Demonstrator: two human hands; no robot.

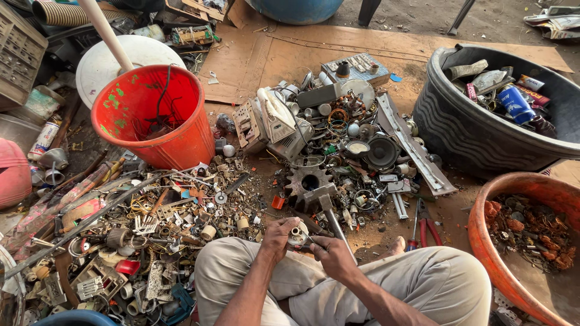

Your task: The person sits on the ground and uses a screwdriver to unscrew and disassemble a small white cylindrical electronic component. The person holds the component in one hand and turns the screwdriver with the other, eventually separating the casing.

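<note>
Fingers of the left hand (pixel 279 234) were wrapped around a small round metal part (pixel 297 236), pinning it just above the knees so that it sat steady, while the right hand (pixel 333 256) was clenched on the handle of a hammer (pixel 326 205) whose head pointed away toward the scrap. Seen from the head camera, the part lay between both hands, close to the body. Just ahead lay a rusty gear (pixel 308 180) and a heap of scrap (pixel 338 139), crowding the floor in front. A red bucket (pixel 158 118) stood to the left, a black tub (pixel 477 130) to the right, an orange basin (pixel 531 241) beside the right knee, and red pliers (pixel 426 223) lay near it.
</note>
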